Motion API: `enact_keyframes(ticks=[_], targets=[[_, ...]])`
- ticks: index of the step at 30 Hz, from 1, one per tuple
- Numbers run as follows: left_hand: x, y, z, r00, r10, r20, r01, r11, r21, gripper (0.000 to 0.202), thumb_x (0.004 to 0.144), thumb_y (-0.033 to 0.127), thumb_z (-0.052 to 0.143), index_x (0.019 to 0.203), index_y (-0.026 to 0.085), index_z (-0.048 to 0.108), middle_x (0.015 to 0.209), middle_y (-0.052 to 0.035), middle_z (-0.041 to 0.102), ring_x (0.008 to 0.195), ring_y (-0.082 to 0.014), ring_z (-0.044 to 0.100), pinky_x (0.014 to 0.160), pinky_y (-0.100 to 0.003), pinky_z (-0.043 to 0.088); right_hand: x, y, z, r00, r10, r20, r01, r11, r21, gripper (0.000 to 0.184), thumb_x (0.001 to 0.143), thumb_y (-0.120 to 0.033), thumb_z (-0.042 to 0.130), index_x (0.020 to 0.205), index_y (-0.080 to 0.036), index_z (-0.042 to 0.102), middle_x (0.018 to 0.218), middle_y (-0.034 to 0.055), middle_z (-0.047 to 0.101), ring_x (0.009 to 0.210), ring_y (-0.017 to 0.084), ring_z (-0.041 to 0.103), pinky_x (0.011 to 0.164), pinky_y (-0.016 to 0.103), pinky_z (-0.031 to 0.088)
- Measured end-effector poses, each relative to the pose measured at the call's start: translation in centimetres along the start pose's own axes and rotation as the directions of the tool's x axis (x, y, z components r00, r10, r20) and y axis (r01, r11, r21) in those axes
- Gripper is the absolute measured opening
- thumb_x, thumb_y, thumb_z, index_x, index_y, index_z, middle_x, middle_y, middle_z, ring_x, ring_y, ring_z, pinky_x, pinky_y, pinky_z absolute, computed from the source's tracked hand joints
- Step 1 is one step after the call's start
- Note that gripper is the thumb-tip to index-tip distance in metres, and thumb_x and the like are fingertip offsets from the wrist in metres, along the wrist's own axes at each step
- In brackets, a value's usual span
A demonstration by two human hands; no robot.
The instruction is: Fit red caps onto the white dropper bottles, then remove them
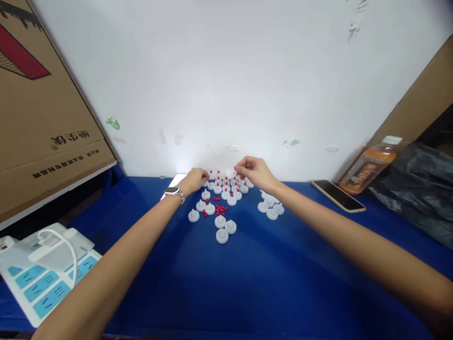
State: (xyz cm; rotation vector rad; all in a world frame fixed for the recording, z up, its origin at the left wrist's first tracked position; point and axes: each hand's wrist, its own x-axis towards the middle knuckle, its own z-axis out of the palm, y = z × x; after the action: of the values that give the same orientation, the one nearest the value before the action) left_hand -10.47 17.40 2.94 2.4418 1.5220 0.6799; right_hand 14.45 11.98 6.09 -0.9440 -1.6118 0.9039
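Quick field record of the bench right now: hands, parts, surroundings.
left hand: fingers curled, at left edge of the white discs
right hand: pinched over the back rows; any held piece too small to tell
white discs: clustered by the wall, back ones with red tips
red pieces: loose among front discs
surface: blue table
right side: phone, bottle, black bag
left side: power strip, cardboard box

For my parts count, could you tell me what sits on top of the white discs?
Red plugs top the back discs; the front discs have none. The left hand and right hand cover a few, so those tops are hidden.
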Motion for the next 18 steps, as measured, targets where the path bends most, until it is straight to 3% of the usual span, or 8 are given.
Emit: enact_keyframes(ticks=[9, 14, 18], targets=[[-0.9, 0.8, 0.4, 0.998, -0.045, -0.043, 0.041, 0.995, -0.092, 0.021, 0.084, 0.023, 0.058, 0.098, 0.014, 0.072, 0.097, -0.0091, 0.075, 0.088, -0.0198, 0.069, 0.083, -0.03, 0.055, 0.0, -0.2, -0.5, 1.0, -0.003, -0.008, 0.003, 1.0, -0.021, 0.027, 0.073, -0.037, 0.079, 0.075, -0.016, 0.062, 0.064, 0.002, 0.067, 0.054, 0.011, 0.06, 0.055, 0.024, 0.05], [-1.3, 0.5, -0.2, 0.996, 0.07, 0.062, -0.059, 0.985, -0.159, 0.036, 0.078, 0.043, 0.07, 0.106, 0.02, 0.072, 0.113, -0.0064, 0.072, 0.101, -0.0219, 0.066, 0.09, -0.031, 0.053, -0.1, -0.5, -1.4, 0.999, 0.014, -0.046, -0.016, 0.998, -0.055, 0.025, 0.074, -0.034, 0.078, 0.074, -0.016, 0.061, 0.063, 0.0023, 0.067, 0.052, 0.011, 0.059, 0.052, 0.023, 0.047], [-1.0, 0.9, -0.2, 0.991, 0.079, 0.109, -0.064, 0.989, -0.13, 0.026, 0.079, 0.036, 0.067, 0.096, 0.018, 0.075, 0.102, -0.0062, 0.074, 0.092, -0.0212, 0.067, 0.086, -0.031, 0.053, -0.2, -0.5, -2.2, 0.997, 0.019, -0.076, -0.022, 0.999, -0.039, 0.026, 0.073, -0.035, 0.079, 0.074, -0.016, 0.062, 0.064, 0.0026, 0.068, 0.052, 0.011, 0.059, 0.052, 0.023, 0.048]])
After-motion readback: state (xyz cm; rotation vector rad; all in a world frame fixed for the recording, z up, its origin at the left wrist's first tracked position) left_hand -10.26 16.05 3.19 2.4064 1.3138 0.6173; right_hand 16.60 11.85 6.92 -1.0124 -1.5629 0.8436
